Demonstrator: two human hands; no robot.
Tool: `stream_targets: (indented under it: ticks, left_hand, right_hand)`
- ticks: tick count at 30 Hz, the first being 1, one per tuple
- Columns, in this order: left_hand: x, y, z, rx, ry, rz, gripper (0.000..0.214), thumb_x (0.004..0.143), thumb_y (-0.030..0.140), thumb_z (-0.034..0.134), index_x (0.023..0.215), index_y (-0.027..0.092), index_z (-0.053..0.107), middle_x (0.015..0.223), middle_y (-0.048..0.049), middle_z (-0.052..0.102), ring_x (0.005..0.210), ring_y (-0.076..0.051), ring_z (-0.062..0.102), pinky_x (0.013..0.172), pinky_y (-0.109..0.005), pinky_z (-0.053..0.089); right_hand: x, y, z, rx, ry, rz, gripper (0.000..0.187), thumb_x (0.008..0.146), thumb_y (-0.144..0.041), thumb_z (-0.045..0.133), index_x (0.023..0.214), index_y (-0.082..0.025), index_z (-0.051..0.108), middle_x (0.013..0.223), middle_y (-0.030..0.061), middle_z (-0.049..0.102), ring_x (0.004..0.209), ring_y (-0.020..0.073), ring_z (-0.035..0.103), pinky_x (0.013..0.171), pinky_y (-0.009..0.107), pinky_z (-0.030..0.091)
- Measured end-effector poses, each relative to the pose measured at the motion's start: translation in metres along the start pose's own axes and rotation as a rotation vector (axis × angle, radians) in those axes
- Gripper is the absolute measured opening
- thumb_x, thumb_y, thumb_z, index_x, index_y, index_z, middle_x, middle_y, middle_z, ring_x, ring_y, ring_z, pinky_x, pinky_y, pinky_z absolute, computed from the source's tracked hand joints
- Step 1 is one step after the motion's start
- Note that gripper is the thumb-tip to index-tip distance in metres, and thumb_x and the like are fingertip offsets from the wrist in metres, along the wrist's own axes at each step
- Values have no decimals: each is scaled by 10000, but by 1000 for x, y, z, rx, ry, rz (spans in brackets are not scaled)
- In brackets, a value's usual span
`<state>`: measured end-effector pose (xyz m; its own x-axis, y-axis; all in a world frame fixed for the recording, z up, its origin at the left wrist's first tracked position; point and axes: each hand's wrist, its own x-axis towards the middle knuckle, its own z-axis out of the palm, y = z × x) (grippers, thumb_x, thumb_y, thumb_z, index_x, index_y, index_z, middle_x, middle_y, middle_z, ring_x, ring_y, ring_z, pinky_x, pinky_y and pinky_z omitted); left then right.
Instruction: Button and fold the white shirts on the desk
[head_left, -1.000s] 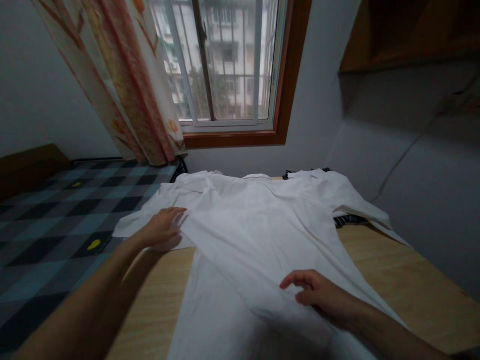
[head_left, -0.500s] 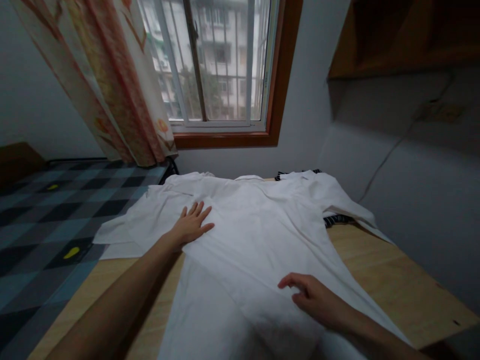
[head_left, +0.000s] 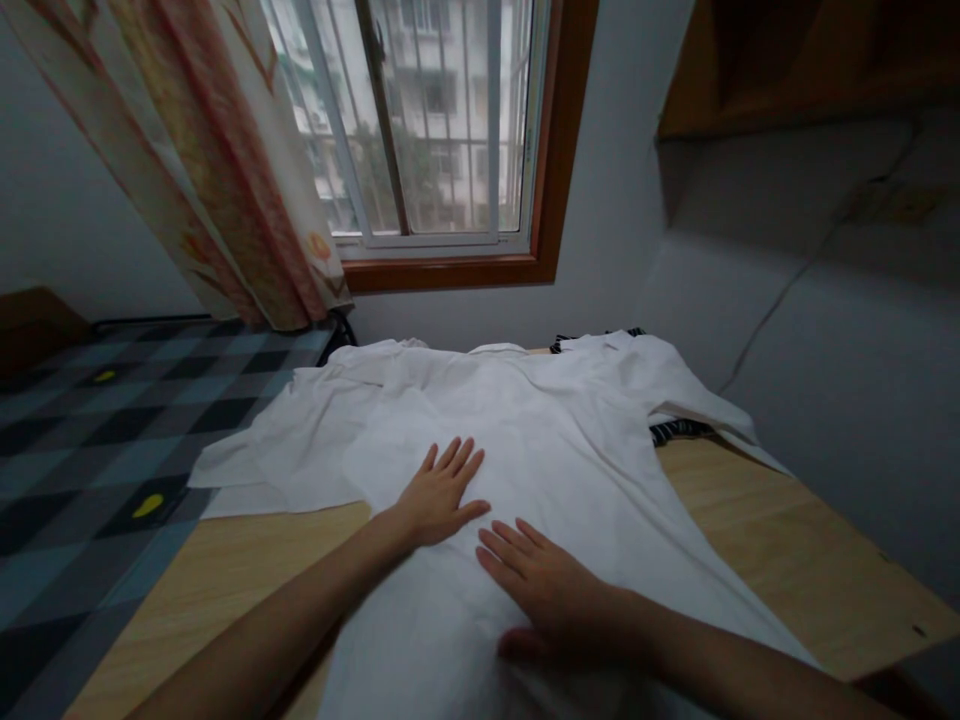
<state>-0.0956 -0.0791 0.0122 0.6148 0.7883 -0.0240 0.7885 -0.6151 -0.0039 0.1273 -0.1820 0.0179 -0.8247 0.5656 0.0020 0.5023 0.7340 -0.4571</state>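
Note:
A white long-sleeved shirt (head_left: 525, 420) lies spread over the wooden board, its collar end toward the window and its sleeves out to both sides. My left hand (head_left: 442, 495) rests flat on the middle of the shirt, fingers spread. Just to its right and closer to me, my right hand (head_left: 544, 585) lies palm down on the cloth with its fingers stretched out. Neither hand grips the fabric. Light creases run across the shirt's right side, and its near end is dim and partly behind my right hand.
The pale wooden board (head_left: 780, 540) shows on both sides of the shirt. A checked bedspread (head_left: 67, 480) is at left, under the left sleeve's end. Dark striped cloth (head_left: 679, 431) peeks out by the right sleeve. Behind are a curtain (head_left: 247, 200), a window and a wall cable (head_left: 780, 300).
My left hand has slid right and nearer to me, from the shirt's left side to its middle. My right hand has moved left, its curled fingers now straightened on the cloth.

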Motion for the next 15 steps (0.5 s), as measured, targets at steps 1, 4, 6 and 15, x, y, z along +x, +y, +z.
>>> stream_targets:
  ticks: [1,4,6,15]
  left_hand:
    - [-1,0,1,-4,-13,2,777,906,666,311,1520,192,263,1577,-134,212,1459,-319,172,1154,-517,159]
    - [-2,-6,1,-17,-38,10,830,892,703,286,1528,172,235,1585,-122,170,1466,-314,141,1167,-506,126]
    - [-1,-10,-1,-25,-47,3,843,889,713,274,1529,166,226,1585,-118,162,1467,-309,143,1169,-501,117]
    - [7,-17,0,-37,-43,-40,846,904,696,248,1527,125,215,1589,-116,138,1474,-284,117,1178,-475,96]
  right_hand:
    - [-2,-1,0,13,-14,-15,832,885,-608,493,1497,-85,284,1548,204,259,1449,324,190,1187,504,135]
    - [-17,-4,0,19,-19,-37,793,916,-596,433,1504,-90,264,1541,194,285,1443,315,217,1188,511,130]
    - [-29,-5,5,-6,-7,-56,753,937,-572,405,1509,-107,253,1537,173,309,1438,306,236,1186,509,148]
    - [-53,-7,8,-67,8,-119,675,931,-560,451,1466,-160,356,1481,147,422,1367,288,381,1139,469,284]
